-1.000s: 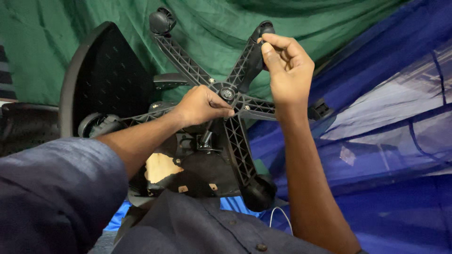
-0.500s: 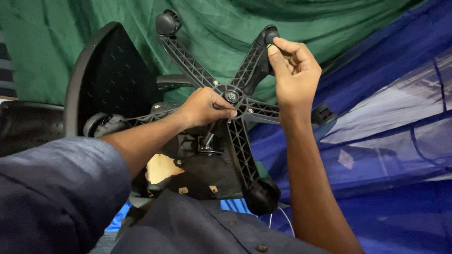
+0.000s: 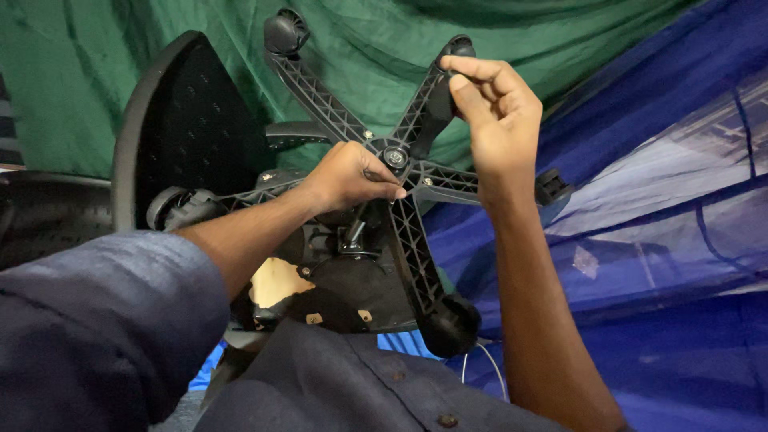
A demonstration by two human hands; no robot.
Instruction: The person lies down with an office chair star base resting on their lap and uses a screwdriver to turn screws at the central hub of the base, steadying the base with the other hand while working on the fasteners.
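Note:
A black office chair lies tipped over with its five-arm star base point(image 3: 416, 232) facing me. My left hand point(image 3: 352, 178) is closed around the hub of the base, fingertips beside the centre bolt point(image 3: 394, 156). My right hand point(image 3: 492, 108) pinches the caster point(image 3: 458, 50) at the end of the upper right arm. Other casters show at the top point(image 3: 286, 32), at the left point(image 3: 172, 210), at the right point(image 3: 552, 188) and at the bottom point(image 3: 450, 324). The seat underside point(image 3: 336, 288) has torn covering with bare wood showing.
The chair's black mesh backrest point(image 3: 184, 132) stands at the left. A green cloth point(image 3: 352, 64) hangs behind, and blue netting point(image 3: 664, 240) fills the right side. A thin white cable point(image 3: 480, 368) lies near the bottom caster. My dark blue sleeve and shirt fill the lower left.
The view has shifted slightly. My right hand has adjusted its fingers on the upper right caster; my left hand stays on the hub.

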